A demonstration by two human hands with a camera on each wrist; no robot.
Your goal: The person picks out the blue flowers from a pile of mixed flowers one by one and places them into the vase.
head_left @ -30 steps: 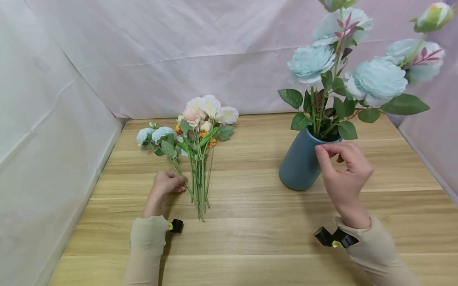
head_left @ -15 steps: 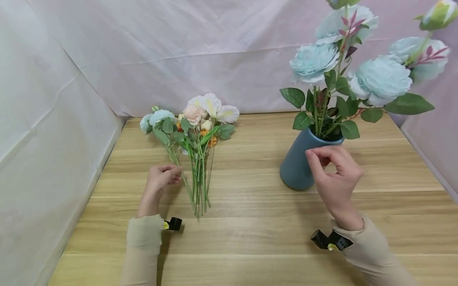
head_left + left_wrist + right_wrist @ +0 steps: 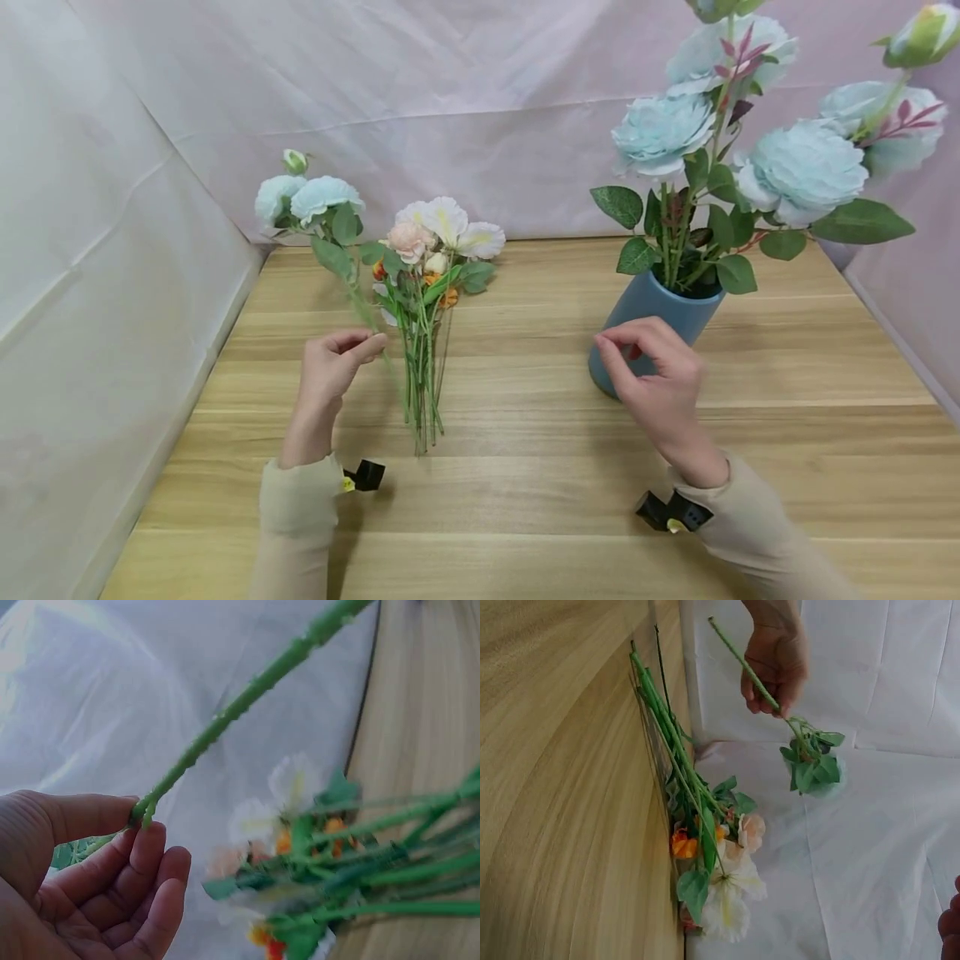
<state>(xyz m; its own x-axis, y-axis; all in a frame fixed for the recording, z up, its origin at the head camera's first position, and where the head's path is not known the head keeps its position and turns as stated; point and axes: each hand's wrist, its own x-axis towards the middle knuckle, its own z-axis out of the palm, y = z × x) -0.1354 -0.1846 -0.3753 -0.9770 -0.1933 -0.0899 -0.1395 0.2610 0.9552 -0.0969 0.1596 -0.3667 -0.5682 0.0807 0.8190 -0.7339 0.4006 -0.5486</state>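
The desk (image 3: 510,508) carries everything. Toward its right stands the vase (image 3: 648,304), upright, mouth up. Tall blue flowers (image 3: 806,171) are set in it, rising and fanning to the right, so that part looks done. Left of centre lies the bunch (image 3: 422,312), white, pink and orange, outside the vase; none of those colours shows among the vase's blooms. The work seems only partway along, with the bunch and one loose piece not in the vase.

That piece is the spray (image 3: 326,200), two blue blooms and a bud, held over the desk's left side, just beside the bunch and well apart from the vase. Its long axis slants: blooms up, away from the person and leftward, the bare stem end low, toward the person and rightward.

The left hand (image 3: 330,371) pinches the stem between thumb and forefinger, other fingers loosely bent. The right hand (image 3: 660,379) is raised before the vase, fingers bent, thumb tip close to forefinger, nothing visible in it.
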